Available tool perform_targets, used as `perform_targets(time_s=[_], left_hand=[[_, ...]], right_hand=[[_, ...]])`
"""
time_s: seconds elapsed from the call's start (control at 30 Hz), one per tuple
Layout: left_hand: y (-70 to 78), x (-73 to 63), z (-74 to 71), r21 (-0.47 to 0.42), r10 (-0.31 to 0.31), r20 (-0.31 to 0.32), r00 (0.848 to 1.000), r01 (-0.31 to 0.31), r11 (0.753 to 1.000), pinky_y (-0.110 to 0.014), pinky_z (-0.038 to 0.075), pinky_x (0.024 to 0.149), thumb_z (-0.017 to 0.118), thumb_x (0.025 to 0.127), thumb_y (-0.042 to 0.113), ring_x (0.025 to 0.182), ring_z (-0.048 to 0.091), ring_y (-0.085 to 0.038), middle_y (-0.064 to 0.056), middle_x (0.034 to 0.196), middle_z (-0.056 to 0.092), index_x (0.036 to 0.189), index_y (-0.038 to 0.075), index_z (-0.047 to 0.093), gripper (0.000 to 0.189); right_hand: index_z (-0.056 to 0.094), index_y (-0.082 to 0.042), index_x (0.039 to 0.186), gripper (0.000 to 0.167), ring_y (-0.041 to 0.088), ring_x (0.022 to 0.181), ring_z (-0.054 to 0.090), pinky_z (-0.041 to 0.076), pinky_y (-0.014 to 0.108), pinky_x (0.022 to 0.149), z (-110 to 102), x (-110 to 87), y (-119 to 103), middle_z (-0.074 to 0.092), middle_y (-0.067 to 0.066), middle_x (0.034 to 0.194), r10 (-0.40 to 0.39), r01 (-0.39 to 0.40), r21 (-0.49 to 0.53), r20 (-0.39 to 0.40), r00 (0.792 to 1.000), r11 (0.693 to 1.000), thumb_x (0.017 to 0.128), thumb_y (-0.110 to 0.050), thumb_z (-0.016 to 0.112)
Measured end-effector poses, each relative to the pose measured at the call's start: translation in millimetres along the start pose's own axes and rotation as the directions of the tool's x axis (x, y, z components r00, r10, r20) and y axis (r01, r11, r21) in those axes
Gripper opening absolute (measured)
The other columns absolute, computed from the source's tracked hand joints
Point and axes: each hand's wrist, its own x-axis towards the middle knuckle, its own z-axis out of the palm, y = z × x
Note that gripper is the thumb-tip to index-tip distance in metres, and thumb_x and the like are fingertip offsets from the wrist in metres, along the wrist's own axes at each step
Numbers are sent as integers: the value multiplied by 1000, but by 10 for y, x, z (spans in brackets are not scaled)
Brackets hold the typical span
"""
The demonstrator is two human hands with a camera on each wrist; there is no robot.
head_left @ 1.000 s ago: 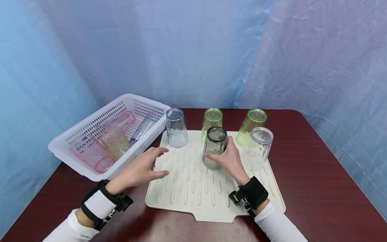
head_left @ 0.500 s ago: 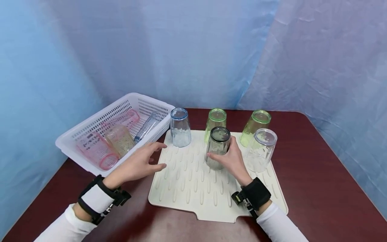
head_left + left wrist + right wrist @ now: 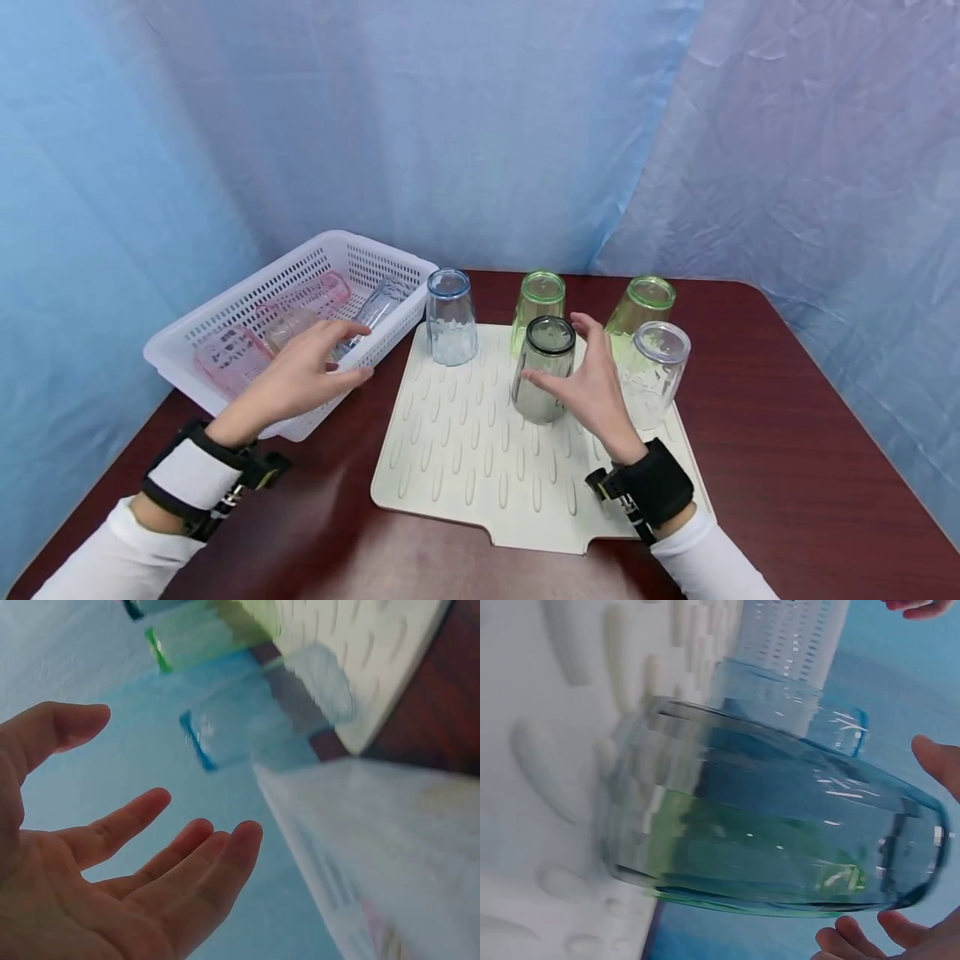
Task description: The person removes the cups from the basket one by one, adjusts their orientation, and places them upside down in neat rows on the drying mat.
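A smoky grey glass (image 3: 538, 398) stands upside down on the cream drying mat (image 3: 450, 479). My right hand (image 3: 596, 400) curves around it with thumb and fingers spread; in the right wrist view a gap shows between the thumb and the glass (image 3: 780, 817). Over the near side of a white plastic basket (image 3: 401, 332), my left hand (image 3: 300, 375) hovers with nothing in it, fingers apart. Inside the basket lie pink glasses (image 3: 228, 354), an amber-tinted glass (image 3: 288, 323) and a blue glass (image 3: 386, 302), partly hidden by that hand.
Other upturned glasses stand on the mat: a blue one (image 3: 452, 325) at the back left, a green one (image 3: 540, 302) behind the grey glass, another green one (image 3: 641, 310) and a clear one (image 3: 651, 387) at the right. A dark red table (image 3: 780, 433) lies underneath, with blue curtains (image 3: 480, 125) behind.
My left hand has moved left from beside the mat to over the basket. The right hand's fingers have loosened from the grey glass, which stays standing on the mat.
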Motion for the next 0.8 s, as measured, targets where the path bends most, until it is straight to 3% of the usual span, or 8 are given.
perform_targets(time_s=[0.1, 0.23, 0.3, 0.4, 0.53, 0.63, 0.8], left_hand=[[-74, -19, -142, 6, -18, -13, 1000, 18, 1000, -52, 44, 86, 69, 87, 15, 107, 54, -37, -22, 120, 58, 124, -3, 58, 42], [-184, -38, -301, -35, -60, 1, 998, 60, 998, -54, 45, 90, 68, 89, 13, 114, 53, -42, -24, 122, 58, 123, -5, 58, 39], [-233, -39, -358, -67, -91, 15, 996, 92, 993, -55, 45, 91, 67, 90, 13, 115, 53, -42, -24, 122, 58, 122, -4, 58, 37], [-313, -40, -440, -99, -121, 37, 992, 125, 987, -55, 44, 93, 65, 92, 13, 116, 52, -42, -24, 122, 59, 122, -4, 59, 35], [-414, -24, -521, -91, -137, 72, 988, 144, 985, -56, 42, 95, 63, 94, 16, 117, 52, -42, -25, 122, 59, 123, -3, 58, 35], [-509, -5, -569, -70, -154, 98, 983, 161, 985, -56, 40, 95, 62, 94, 16, 117, 52, -41, -25, 122, 58, 123, -3, 59, 35], [-652, 97, -618, -52, -174, 123, 977, 181, 982, -54, 43, 93, 62, 92, 11, 115, 53, -41, -26, 120, 58, 121, -5, 58, 33]], right_hand=[[29, -15, 148, 97, 25, 132, 32, 32, 47, 103, -5, 55, 117, 32, 9, 146, -92, 88, -74, -52, 994, 993, 72, -40, 84], [27, -27, 150, 100, 15, 134, 29, 33, 40, 103, 57, 125, 401, 23, -3, 151, -224, 205, -176, -95, 970, 963, 70, -47, 83], [28, -26, 150, 100, 16, 135, 28, 31, 38, 105, 75, 119, 366, 23, -3, 152, -271, 255, -169, -79, 959, 952, 70, -46, 84], [31, -24, 149, 94, 16, 134, 30, 30, 35, 105, 139, 31, 82, 27, -2, 150, -321, 313, -130, -44, 946, 941, 72, -43, 83], [41, -13, 142, 85, 25, 130, 36, 34, 44, 102, 194, -122, -541, 36, 9, 142, -341, 341, -23, -4, 940, 940, 71, -26, 86], [45, -4, 136, 80, 30, 124, 42, 36, 46, 100, 306, -220, -821, 42, 16, 136, -344, 344, 13, 35, 938, 939, 68, -13, 87], [46, -4, 134, 78, 25, 122, 45, 42, 42, 96, 550, -365, -974, 43, 12, 135, -327, 323, 47, 146, 934, 945, 68, -12, 87]])
